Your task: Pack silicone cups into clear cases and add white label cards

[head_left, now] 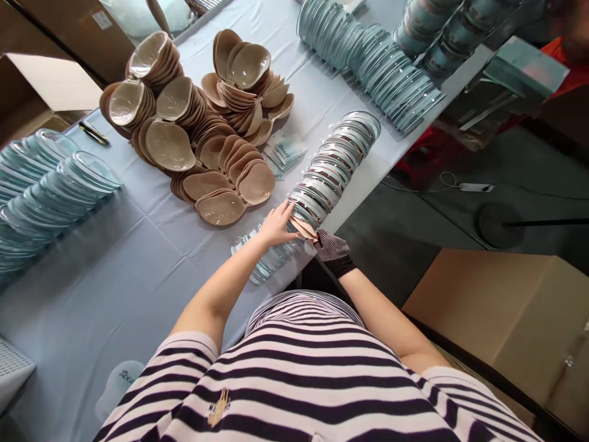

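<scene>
Beige bra cups [304, 228] sit at the near end of a row of clear plastic cases, between my two hands. My left hand [277, 224] is bare, with its thumb and fingers around the cups' left side. My right hand [332, 245] wears a dark dotted glove and pinches the cups' lower right edge; its fingertips are partly hidden. The row of filled plastic cases [338, 162] stretches away from my hands, with beige showing inside. Beneath and beside my left hand lie more clear plastic shells [269, 261]. Stacked beige bra cups [221, 210] are heaped beyond it.
Nested clear shells [55, 196] line the table's left side, and more cases [377, 67] stand at the back right. A yellow-black cutter [94, 133] and printed cards [286, 152] lie on the table [138, 270]. A cardboard box [488, 307] is on the right.
</scene>
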`<state>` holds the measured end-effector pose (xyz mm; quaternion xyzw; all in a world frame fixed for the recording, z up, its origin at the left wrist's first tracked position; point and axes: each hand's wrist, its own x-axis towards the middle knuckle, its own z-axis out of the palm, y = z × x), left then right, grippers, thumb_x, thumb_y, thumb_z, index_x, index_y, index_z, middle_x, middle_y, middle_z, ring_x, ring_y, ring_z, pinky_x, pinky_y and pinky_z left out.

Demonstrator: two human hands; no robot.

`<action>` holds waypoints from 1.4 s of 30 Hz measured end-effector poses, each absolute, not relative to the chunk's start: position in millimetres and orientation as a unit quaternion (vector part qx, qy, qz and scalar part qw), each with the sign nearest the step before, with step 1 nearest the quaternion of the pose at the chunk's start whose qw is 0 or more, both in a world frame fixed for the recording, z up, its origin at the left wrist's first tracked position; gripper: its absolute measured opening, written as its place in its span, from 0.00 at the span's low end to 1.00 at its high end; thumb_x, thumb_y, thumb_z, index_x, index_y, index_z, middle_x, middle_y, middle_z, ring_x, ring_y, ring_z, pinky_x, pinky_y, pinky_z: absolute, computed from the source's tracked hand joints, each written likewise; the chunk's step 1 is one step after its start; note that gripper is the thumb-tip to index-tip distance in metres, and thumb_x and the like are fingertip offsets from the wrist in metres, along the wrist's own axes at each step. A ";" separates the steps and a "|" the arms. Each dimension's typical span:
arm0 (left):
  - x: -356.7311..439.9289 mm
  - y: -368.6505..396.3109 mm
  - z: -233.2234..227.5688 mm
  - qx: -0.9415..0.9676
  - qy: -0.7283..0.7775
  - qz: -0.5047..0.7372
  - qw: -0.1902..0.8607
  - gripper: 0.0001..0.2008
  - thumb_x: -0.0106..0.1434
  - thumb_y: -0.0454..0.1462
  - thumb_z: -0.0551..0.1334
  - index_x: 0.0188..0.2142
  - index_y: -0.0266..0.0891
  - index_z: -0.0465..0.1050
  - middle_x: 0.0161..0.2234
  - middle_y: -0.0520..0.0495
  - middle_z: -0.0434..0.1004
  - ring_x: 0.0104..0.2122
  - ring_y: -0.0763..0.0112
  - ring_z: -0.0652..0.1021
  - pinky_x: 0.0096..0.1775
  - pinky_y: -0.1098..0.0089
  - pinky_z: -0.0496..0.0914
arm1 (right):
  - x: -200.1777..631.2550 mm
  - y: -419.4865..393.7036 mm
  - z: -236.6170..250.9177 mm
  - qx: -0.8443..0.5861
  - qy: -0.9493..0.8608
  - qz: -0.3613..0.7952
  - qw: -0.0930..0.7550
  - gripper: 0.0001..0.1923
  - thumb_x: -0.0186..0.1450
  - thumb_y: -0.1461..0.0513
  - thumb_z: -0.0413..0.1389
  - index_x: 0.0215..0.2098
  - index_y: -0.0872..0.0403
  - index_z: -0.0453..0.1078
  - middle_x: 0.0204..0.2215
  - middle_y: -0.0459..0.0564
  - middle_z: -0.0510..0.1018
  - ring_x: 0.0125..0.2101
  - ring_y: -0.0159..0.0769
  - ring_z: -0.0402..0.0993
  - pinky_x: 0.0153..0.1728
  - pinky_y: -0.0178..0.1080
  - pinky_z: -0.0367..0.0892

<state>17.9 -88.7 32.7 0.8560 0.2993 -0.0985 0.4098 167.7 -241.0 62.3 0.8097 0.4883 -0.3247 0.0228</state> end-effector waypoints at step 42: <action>19.5 -95.3 32.9 0.843 0.319 -0.075 0.427 0.49 0.54 0.47 0.69 0.69 0.40 0.47 0.70 0.34 0.45 0.69 0.50 0.52 0.65 0.52 0.50 | 145.9 -243.4 46.8 0.857 0.395 -0.318 -0.096 0.17 0.69 0.55 0.49 0.42 0.54 0.77 0.39 0.54 0.83 0.39 0.40 0.78 0.38 0.36 0.66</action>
